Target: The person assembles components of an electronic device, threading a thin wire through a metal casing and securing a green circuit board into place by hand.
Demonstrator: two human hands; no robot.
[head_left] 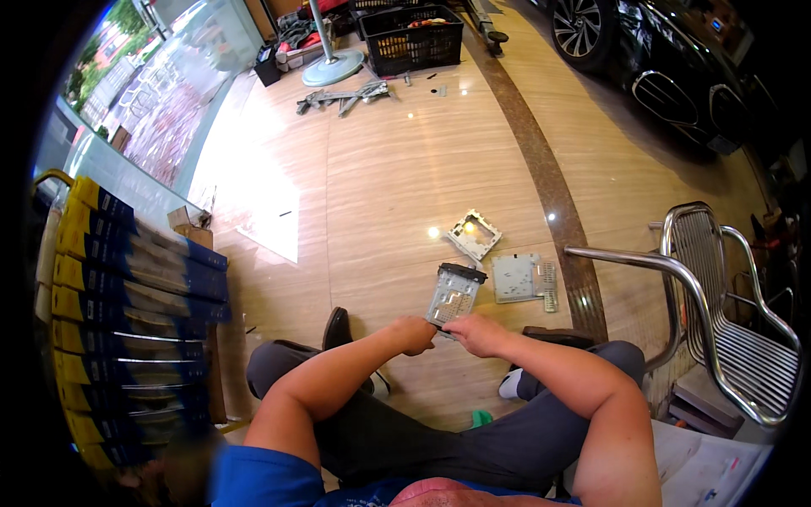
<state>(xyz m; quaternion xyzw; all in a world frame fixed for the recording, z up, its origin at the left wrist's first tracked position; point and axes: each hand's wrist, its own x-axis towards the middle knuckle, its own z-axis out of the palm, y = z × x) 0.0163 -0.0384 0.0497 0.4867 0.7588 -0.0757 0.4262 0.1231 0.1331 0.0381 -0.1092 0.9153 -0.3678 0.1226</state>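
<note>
Between my knees, a flat silvery metal electronics chassis point(450, 297) with slots and a black strip along its far edge is held at its near end. My left hand point(412, 335) is closed on its near left corner, and my right hand point(477, 335) grips the near right side. Parts of the fingers are hidden, so any small thing between them cannot be made out. Just beyond, on the floor, lie a pale square open frame point(475, 235) and, to its right, a grey perforated metal plate point(518, 279).
A tubular metal chair point(714, 287) stands at right, a black car point(667, 76) beyond it. Blue and yellow boxes point(127, 321) are stacked at left. Metal scraps point(345, 98), a round stand base point(333, 68) and a black crate point(414, 46) are far off. Something green point(481, 418) lies below my legs.
</note>
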